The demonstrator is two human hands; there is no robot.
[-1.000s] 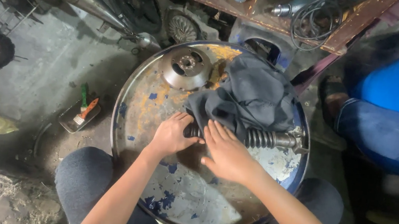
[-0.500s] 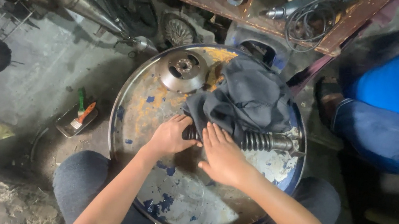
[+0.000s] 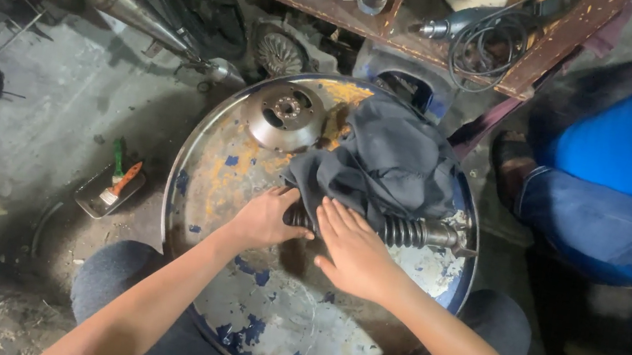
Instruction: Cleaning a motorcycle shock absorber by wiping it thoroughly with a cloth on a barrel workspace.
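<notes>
A ribbed rubber boot on a shaft is laid across the middle of a worn, paint-flaked drum top, its free end pointing toward the drum's right edge. The left end of the part is covered by the two hands. The left hand is curled over that end, fingers closed around it with the thumb toward the right hand. The right hand is laid flat just beside it, fingers extended and together, the fingertips resting on the ribbed section and on the hem of a dark grey cloth; nothing is gripped by this hand. The cloth is heaped over the far right part of the drum top and is draped onto the shaft, so the middle of the part is partly hidden. A round metal hub disc is set near the far edge of the drum, left of the cloth and apart from both hands. On the floor to the left of the drum, a small tray with a brush is seen. A person in blue jeans is seated at the right.
</notes>
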